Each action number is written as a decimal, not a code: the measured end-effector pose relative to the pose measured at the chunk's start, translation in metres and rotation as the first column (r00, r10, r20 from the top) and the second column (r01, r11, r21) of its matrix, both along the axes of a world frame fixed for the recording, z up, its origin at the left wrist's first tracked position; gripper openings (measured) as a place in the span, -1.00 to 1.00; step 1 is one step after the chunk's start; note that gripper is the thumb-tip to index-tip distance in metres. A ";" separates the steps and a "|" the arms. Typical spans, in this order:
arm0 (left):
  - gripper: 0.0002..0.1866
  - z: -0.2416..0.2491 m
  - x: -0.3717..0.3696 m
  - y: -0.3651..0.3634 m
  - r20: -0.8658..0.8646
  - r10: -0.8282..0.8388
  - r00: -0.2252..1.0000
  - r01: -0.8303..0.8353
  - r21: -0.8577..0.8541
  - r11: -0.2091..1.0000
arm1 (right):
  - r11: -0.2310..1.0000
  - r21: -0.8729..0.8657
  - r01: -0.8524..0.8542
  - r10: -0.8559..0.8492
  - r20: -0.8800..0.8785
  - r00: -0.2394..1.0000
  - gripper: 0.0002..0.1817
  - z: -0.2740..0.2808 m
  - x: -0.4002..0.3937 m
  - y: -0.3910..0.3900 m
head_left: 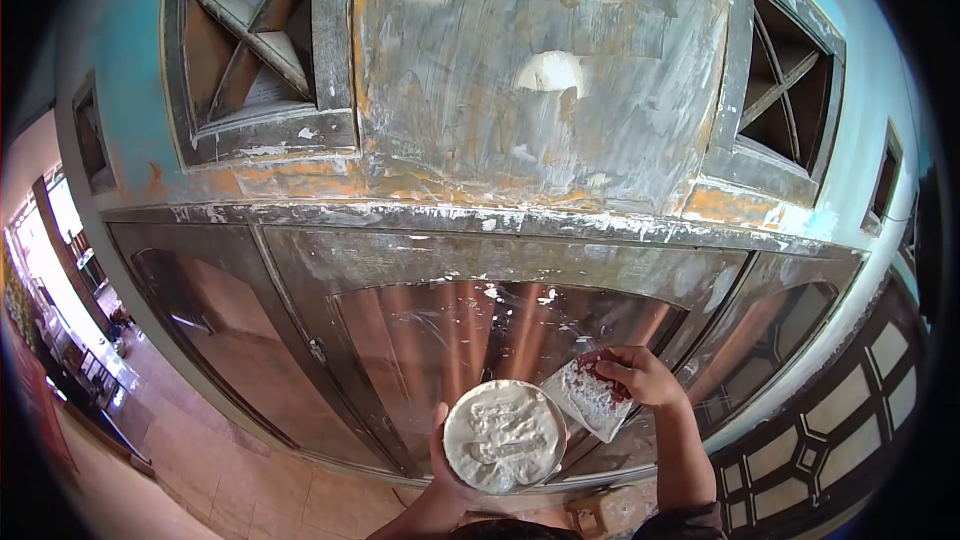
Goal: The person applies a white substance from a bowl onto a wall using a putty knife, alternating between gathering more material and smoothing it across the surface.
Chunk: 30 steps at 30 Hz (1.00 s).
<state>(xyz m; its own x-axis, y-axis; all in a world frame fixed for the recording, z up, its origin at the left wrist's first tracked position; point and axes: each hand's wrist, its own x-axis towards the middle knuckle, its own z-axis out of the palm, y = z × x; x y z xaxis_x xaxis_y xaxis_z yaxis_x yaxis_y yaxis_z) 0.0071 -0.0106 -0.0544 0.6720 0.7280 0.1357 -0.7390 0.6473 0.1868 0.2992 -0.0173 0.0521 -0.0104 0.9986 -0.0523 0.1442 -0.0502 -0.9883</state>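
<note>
My left hand (447, 462) is wrapped round the side of a round tub of off-white putty (504, 437), held up at the bottom centre. The putty's surface is lumpy and fills the tub to near its rim. Just right of the tub, my right hand (642, 376) grips a wide putty knife (592, 397) by its reddish top edge, thumb over the front. White putty is smeared across the blade, which slants down toward the tub. Straight ahead is a wall panel (540, 70) coated in streaky grey and white, with orange patches and a bright white spot.
Lattice vents (252, 45) flank the panel in dark frames. Below runs a putty-spattered ledge (480, 220) above glass panes (420, 330) with brownish curtains behind. Tiled floor (200, 440) lies at left, toward a bright doorway (60, 260). A dark patterned door or grille (830, 420) stands at right.
</note>
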 end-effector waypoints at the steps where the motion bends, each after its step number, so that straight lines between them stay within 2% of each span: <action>1: -0.07 0.003 -0.001 0.000 0.018 -0.012 1.000 0.011 0.020 1.000 | 1.000 -0.016 0.011 -0.012 -0.065 0.998 -0.71 0.000 -0.001 -0.001; 5: -0.08 0.008 -0.004 0.001 0.067 0.011 0.998 -0.013 0.022 1.000 | 0.994 -0.015 0.107 -0.108 -0.110 0.988 -0.75 0.002 0.003 -0.002; 8: -0.09 0.009 -0.004 0.005 0.027 0.046 0.999 -0.047 0.033 0.998 | 0.992 -0.026 0.120 -0.123 -0.198 0.973 -0.75 0.009 -0.002 -0.005; 12: -0.10 0.005 -0.002 0.009 -0.029 0.139 0.990 -0.140 -0.028 0.990 | 0.995 -0.019 0.099 -0.101 -0.219 0.971 -0.75 0.013 -0.008 -0.008; 14: -0.11 0.000 -0.002 0.012 -0.049 0.177 0.983 -0.180 -0.048 0.983 | 0.996 0.043 0.082 -0.077 -0.113 0.991 -0.77 0.012 -0.013 -0.009; 15: -0.12 0.001 -0.001 0.012 0.085 0.135 0.987 -0.131 -0.048 0.990 | 0.997 0.049 0.062 -0.061 -0.023 0.998 -0.78 0.016 -0.016 -0.011; 16: -0.12 0.002 -0.001 0.013 0.216 0.089 0.972 -0.082 -0.041 0.996 | 0.997 0.048 0.059 -0.058 -0.021 0.998 -0.78 0.023 -0.022 -0.013; 20: -0.12 0.008 0.002 0.017 0.147 0.108 0.983 -0.104 -0.036 0.994 | 0.991 0.131 -0.029 0.015 0.106 0.994 -0.80 0.053 -0.043 -0.012; 22: -0.10 0.011 0.002 0.018 0.225 0.073 0.972 -0.067 -0.036 0.997 | 0.990 0.106 -0.091 0.054 0.317 0.947 -0.78 0.066 -0.047 -0.008; 23: -0.10 0.013 0.001 0.018 0.225 0.073 0.972 -0.067 -0.035 0.997 | 0.990 0.107 -0.092 0.053 0.317 0.947 -0.78 0.067 -0.047 -0.005; 25: -0.08 0.020 -0.001 0.019 0.174 0.143 0.974 -0.141 -0.022 0.990 | 0.969 0.187 -0.160 0.052 0.479 0.876 -0.75 0.064 -0.046 0.002; 28: -0.08 0.027 -0.003 0.017 0.234 0.153 0.960 -0.157 -0.002 0.988 | 0.972 0.191 -0.136 0.022 0.505 0.863 -0.72 0.059 -0.048 0.003; 30: -0.08 0.031 -0.005 0.014 0.192 0.178 0.965 -0.180 -0.006 0.984 | 0.976 0.184 -0.114 -0.003 0.542 0.840 -0.72 0.063 -0.054 0.001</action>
